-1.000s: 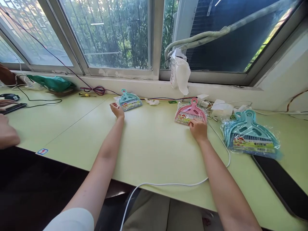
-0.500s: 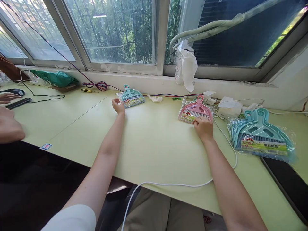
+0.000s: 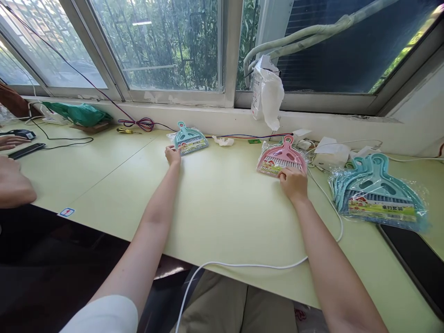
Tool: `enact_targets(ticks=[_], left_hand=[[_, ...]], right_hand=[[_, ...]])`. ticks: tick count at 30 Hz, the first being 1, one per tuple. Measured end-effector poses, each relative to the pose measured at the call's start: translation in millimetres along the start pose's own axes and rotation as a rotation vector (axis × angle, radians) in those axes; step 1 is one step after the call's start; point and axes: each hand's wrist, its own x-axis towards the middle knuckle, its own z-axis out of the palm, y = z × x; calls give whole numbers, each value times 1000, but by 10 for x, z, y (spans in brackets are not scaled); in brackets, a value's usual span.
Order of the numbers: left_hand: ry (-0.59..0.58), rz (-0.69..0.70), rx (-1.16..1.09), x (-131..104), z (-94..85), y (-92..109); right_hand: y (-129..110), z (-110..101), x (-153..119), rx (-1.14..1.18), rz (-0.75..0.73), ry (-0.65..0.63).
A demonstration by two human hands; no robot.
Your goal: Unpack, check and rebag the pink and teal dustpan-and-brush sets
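Observation:
A teal dustpan-and-brush set in clear plastic wrap lies at the back of the table. My left hand is at its lower left corner, fingers closed on the wrapped edge. Farther right is a pink dustpan-and-brush set, also wrapped, its handle pointing at the window. My right hand pinches its lower right edge, thumb and finger on the wrap. To the right of that hand sits a pile of several teal dustpan sets in plastic.
A black phone lies partly under the pile. A white cable runs across the table's front edge and beneath my right forearm. Crumpled tissue and a yellow screwdriver are at the back. Another person's arm rests at the left.
My left hand has shifted slightly right, its fingers moving from beside the teal set onto its corner. My right hand stays on the pink set.

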Motion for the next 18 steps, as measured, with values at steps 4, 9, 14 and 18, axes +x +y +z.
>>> enact_targets(ticks=[4,9,14,18], left_hand=[[-40,-26,46,1,-5,0],[1,40,87,-30,-18,3],[65,106,87,-78,-12,38],[86,168,64,-177,-64,150]], right_hand=[[-3,-4,13,-15,7,-8],[-12,-15,13,-26,18,-29],[-17,-14,9,-7,6,-4],[-12,4,19,5,0,7]])
